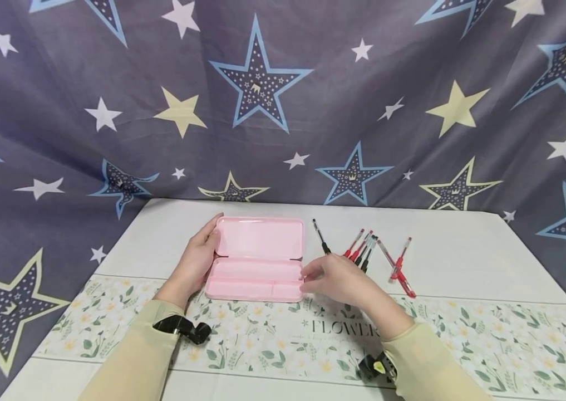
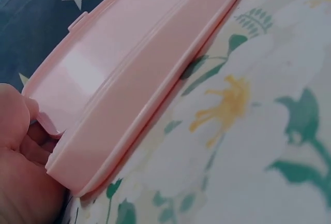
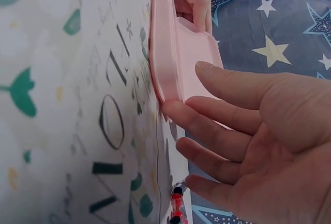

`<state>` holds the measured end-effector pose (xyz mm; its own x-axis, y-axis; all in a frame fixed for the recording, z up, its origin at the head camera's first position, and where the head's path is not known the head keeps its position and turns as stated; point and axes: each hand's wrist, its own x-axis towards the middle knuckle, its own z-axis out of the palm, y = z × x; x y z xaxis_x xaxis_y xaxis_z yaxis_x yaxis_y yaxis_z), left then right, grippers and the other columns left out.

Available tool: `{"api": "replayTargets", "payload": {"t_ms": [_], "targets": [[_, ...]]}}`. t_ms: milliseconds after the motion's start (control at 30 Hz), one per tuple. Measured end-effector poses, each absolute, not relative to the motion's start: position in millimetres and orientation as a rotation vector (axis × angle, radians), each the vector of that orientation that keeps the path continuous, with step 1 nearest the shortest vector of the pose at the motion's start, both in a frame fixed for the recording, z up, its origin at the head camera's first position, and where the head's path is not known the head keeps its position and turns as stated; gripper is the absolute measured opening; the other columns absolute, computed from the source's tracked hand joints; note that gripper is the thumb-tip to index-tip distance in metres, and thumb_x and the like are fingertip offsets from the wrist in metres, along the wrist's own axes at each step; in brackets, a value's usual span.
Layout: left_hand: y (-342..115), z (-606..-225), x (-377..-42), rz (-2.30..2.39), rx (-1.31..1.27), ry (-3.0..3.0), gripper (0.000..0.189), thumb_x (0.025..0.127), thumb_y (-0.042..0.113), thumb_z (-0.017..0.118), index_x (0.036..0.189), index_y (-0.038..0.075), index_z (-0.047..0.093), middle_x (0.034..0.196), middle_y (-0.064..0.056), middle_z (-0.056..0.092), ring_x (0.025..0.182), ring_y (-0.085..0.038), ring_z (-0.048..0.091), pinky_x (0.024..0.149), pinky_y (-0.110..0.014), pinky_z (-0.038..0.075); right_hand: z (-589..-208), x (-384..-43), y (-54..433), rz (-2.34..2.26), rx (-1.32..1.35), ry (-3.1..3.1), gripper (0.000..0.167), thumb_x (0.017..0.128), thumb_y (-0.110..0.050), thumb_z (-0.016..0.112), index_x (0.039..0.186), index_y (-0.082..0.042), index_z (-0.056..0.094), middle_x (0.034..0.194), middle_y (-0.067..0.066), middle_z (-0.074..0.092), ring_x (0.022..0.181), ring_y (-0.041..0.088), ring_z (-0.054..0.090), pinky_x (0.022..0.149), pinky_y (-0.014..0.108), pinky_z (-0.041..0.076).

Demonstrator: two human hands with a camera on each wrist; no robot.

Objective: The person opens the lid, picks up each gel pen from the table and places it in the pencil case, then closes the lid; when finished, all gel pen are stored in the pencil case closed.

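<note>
The right hand (image 1: 338, 277) has its fingers spread apart, tips at the three-o'clock edge of the pencil box (image 1: 242, 289); the left hand (image 1: 195, 260) pinches the lid (image 1: 260, 236) at nine. Only the right wrist view shows that spread palm; only the head view, the divided tray. Glossy pale pink, the box lies open on the bench (image 1: 468, 256), red and black pens (image 1: 399, 269) beyond at three o'clock.

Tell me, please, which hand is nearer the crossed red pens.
Right: the right hand is left of the crossed red pens, by the pink pencil case; the left hand holds the case's left side, farther away.
</note>
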<state>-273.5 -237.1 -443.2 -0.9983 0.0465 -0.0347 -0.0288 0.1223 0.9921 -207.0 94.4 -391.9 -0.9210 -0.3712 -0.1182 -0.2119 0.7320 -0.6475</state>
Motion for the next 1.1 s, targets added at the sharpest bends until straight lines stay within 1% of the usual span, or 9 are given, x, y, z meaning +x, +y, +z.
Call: {"api": "replayTargets", "payload": {"t_ms": [133,233,300,400,567,700,833,933,1100], "targets": [[-239,-445,-274,2.022,0.026,2.322,0.055,0.123,0.027,0.035,0.177,0.025,0.029,0.18,-0.006,0.029,0.166,-0.022,0.019,0.134,-0.045,0.019,-393,-208,96,-0.982,-0.479,2.68,0.03,0.096,-0.026,0.089,0.122,-0.013,0.084,0.105,-0.008,0.079,0.095,0.007,0.07,0.092,0.039,0.059],[-240,-446,-275,2.043,0.009,2.31,0.054,0.122,0.026,0.036,0.176,0.025,0.031,0.178,-0.008,0.033,0.164,-0.023,0.026,0.133,-0.045,0.023,-393,-209,98,-0.993,-0.503,2.673,0.031,0.097,-0.025,0.088,0.124,-0.011,0.083,0.105,-0.007,0.08,0.095,0.007,0.07,0.091,0.039,0.059],[-239,-445,-275,2.053,0.001,2.306,0.054,0.122,0.026,0.037,0.176,0.025,0.032,0.177,-0.008,0.035,0.163,-0.024,0.029,0.132,-0.046,0.025,-392,-211,101,-1.011,-0.506,2.673,0.032,0.098,-0.024,0.087,0.126,-0.01,0.082,0.108,-0.005,0.08,0.098,0.01,0.071,0.092,0.04,0.06],[-237,-445,-275,2.028,0.023,2.338,0.054,0.122,0.026,0.038,0.176,0.024,0.033,0.176,-0.008,0.037,0.163,-0.024,0.029,0.133,-0.046,0.025,-391,-213,109,-1.054,-0.475,2.689,0.034,0.1,-0.024,0.084,0.13,-0.008,0.08,0.111,-0.003,0.08,0.102,0.014,0.073,0.094,0.044,0.06],[-239,-447,-273,1.962,0.055,2.383,0.054,0.122,0.029,0.037,0.175,0.024,0.033,0.174,-0.01,0.04,0.16,-0.028,0.036,0.13,-0.051,0.031,-392,-221,121,-1.071,-0.377,2.797,0.035,0.102,-0.025,0.082,0.134,-0.01,0.079,0.117,0.0,0.08,0.109,0.023,0.073,0.096,0.049,0.059],[-240,-448,-273,1.941,0.042,2.4,0.052,0.122,0.031,0.038,0.174,0.027,0.036,0.165,-0.014,0.05,0.147,-0.031,0.051,0.121,-0.052,0.043,-395,-226,128,-1.036,-0.275,2.903,0.037,0.101,-0.027,0.084,0.134,-0.011,0.079,0.114,0.003,0.079,0.101,0.022,0.072,0.086,0.045,0.058],[-243,-452,-269,1.927,0.027,2.441,0.05,0.122,0.032,0.038,0.172,0.028,0.039,0.149,-0.016,0.059,0.13,-0.03,0.062,0.106,-0.043,0.054,-403,-231,131,-1.014,-0.243,2.943,0.043,0.1,-0.027,0.085,0.138,-0.008,0.076,0.113,0.007,0.079,0.087,0.017,0.07,0.072,0.039,0.055],[-243,-452,-268,1.915,0.036,2.458,0.049,0.122,0.032,0.038,0.171,0.029,0.04,0.144,-0.017,0.061,0.126,-0.029,0.065,0.101,-0.039,0.057,-407,-234,133,-1.007,-0.224,2.951,0.047,0.101,-0.028,0.084,0.142,-0.008,0.074,0.119,0.009,0.079,0.086,0.017,0.07,0.071,0.039,0.056],[-240,-452,-270,1.934,0.03,2.433,0.049,0.122,0.032,0.038,0.171,0.027,0.04,0.145,-0.016,0.061,0.127,-0.029,0.065,0.103,-0.04,0.056,-411,-241,132,-0.989,-0.206,2.963,0.05,0.101,-0.03,0.083,0.145,-0.007,0.072,0.122,0.009,0.078,0.094,0.022,0.073,0.079,0.044,0.058]]}}
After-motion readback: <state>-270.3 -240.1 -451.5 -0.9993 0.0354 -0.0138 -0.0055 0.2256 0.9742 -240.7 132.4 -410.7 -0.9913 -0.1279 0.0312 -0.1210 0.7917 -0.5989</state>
